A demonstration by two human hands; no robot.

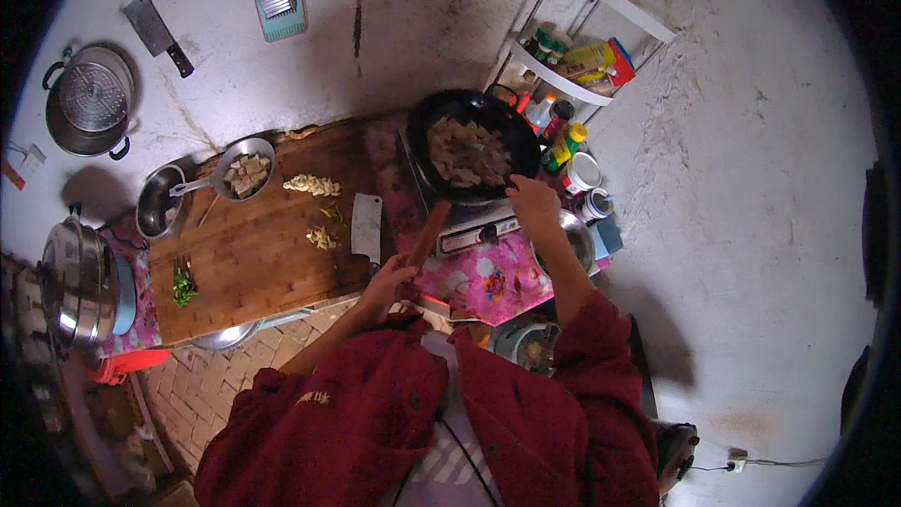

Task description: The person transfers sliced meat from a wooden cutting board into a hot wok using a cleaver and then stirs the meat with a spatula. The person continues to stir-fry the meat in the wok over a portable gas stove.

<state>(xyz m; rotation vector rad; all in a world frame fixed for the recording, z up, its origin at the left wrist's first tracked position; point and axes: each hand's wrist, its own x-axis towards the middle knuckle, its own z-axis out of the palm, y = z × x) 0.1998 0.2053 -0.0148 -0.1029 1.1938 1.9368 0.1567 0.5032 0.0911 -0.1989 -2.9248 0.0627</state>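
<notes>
My left hand grips a long, flat reddish-brown wooden utensil, whose upper end points toward the stove. At the near right rim of a black wok is my right hand, fingers drawn together. Whether it pinches the rim or something small is hidden. Pale brown sliced food covers the wok's bottom. Under the wok stands a gas stove with a black knob. To its left, a cleaver lies on a large wooden cutting board.
On the board are sliced garlic, chopped pieces and greens. A ladle of cubes rests beside a metal bowl. Bottles and tubs crowd right of the wok, below a corner shelf. A steamer pot stands left.
</notes>
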